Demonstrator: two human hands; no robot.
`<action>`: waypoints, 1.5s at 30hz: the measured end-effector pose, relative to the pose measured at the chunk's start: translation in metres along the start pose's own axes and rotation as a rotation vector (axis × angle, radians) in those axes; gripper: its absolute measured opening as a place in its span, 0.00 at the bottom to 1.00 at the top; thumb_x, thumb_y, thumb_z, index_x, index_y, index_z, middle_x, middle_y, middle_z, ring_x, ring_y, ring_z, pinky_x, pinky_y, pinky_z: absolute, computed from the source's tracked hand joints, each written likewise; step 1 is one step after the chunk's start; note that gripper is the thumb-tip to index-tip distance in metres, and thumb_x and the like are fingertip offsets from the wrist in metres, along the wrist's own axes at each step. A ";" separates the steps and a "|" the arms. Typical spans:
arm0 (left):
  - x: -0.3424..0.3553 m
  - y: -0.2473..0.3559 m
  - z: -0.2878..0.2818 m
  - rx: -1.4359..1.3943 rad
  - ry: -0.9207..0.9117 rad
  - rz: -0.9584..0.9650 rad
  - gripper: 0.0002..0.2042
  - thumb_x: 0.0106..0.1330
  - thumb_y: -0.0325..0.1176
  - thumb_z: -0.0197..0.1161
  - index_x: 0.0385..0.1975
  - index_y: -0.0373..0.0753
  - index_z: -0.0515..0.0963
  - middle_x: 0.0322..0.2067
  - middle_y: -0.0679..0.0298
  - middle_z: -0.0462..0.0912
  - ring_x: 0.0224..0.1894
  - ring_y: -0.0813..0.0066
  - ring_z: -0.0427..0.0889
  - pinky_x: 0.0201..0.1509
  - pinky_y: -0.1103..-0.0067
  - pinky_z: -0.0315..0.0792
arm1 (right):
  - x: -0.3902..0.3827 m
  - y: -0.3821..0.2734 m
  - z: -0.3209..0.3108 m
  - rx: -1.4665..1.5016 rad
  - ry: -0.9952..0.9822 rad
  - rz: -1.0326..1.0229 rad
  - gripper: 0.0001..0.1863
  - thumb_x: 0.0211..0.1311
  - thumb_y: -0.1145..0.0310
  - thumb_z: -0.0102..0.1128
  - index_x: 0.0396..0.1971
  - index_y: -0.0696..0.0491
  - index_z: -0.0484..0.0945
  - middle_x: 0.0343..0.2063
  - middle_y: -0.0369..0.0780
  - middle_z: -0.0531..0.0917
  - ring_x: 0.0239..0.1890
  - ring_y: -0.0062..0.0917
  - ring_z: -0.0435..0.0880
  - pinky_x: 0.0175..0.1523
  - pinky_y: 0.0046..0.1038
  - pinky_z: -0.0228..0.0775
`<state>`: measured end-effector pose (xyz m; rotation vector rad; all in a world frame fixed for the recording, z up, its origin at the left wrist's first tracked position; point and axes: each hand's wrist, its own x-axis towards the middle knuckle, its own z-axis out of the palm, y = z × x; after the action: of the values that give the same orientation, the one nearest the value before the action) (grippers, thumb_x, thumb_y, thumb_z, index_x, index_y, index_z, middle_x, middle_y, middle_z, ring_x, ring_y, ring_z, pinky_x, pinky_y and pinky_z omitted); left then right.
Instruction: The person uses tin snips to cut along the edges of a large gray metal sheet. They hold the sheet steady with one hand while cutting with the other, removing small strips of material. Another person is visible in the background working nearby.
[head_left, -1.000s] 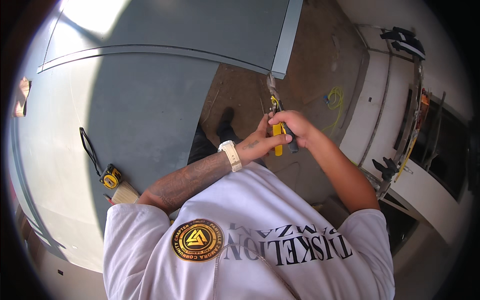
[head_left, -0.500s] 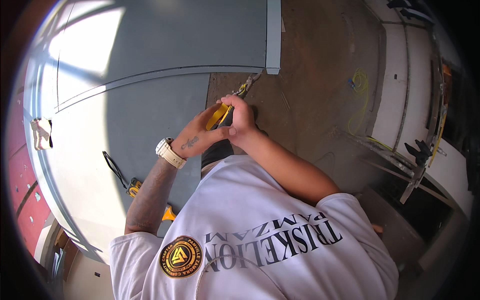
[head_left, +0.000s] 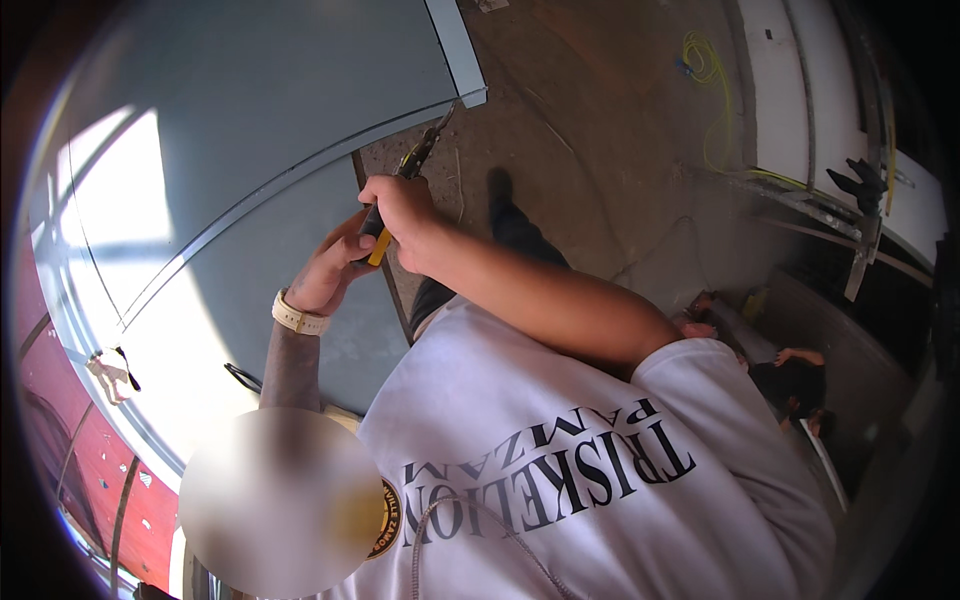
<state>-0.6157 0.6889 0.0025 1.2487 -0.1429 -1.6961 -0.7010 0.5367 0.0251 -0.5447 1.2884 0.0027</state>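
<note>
Both my hands grip a pair of tin snips [head_left: 424, 152] with black and yellow handles. My right hand [head_left: 405, 210] wraps round the handles from the right, closer to the jaws. My left hand [head_left: 332, 265], below a pale wristwatch, is closed on the handle ends. The slim jaws point up and away, their tip at the folded edge strip of a large grey sheet [head_left: 300, 85], close to the corner where a pale strip [head_left: 457, 50] meets it. Whether the blades touch the metal I cannot make out.
Another grey panel [head_left: 310, 220] lies nearer me. A yellow cord [head_left: 706, 62] is on the brown floor at far right, by a metal stand [head_left: 860, 235]. Another person [head_left: 790, 380] is at lower right. A black strap [head_left: 242, 377] lies beside my left forearm; red panels [head_left: 60, 420] line the left.
The view has swung, and the sheet corner, snips and hands sit further left in it. The snips have turned, so the yellow handle shows on the other side. Another person has come into view.
</note>
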 end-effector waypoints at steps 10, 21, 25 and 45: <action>-0.004 0.010 0.000 0.144 0.010 0.015 0.45 0.73 0.64 0.62 0.80 0.35 0.64 0.70 0.54 0.75 0.72 0.62 0.72 0.75 0.53 0.66 | -0.005 -0.011 -0.002 0.004 -0.070 0.075 0.12 0.51 0.66 0.67 0.33 0.48 0.74 0.40 0.38 0.74 0.47 0.29 0.71 0.60 0.46 0.58; 0.001 0.005 -0.011 -0.001 -0.008 -0.031 0.31 0.78 0.56 0.60 0.68 0.36 0.75 0.67 0.56 0.77 0.69 0.59 0.74 0.73 0.53 0.69 | 0.005 -0.009 0.010 -0.033 0.027 -0.003 0.15 0.49 0.72 0.63 0.35 0.59 0.69 0.34 0.44 0.72 0.33 0.36 0.77 0.33 0.50 0.76; -0.003 0.006 -0.005 0.010 -0.039 -0.024 0.38 0.76 0.63 0.60 0.72 0.37 0.72 0.70 0.52 0.72 0.72 0.59 0.69 0.75 0.54 0.66 | -0.005 -0.011 0.012 0.012 0.030 0.015 0.15 0.50 0.72 0.63 0.36 0.58 0.69 0.34 0.43 0.72 0.33 0.36 0.77 0.34 0.47 0.75; -0.009 0.029 -0.002 0.111 0.123 0.055 0.32 0.70 0.60 0.62 0.59 0.37 0.83 0.51 0.60 0.84 0.53 0.69 0.76 0.56 0.68 0.73 | -0.003 -0.007 0.029 0.085 0.118 -0.039 0.10 0.50 0.71 0.63 0.28 0.53 0.70 0.32 0.37 0.71 0.35 0.29 0.71 0.41 0.39 0.68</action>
<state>-0.5966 0.6816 0.0244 1.4150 -0.1984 -1.5777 -0.6735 0.5425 0.0359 -0.5024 1.3859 -0.1178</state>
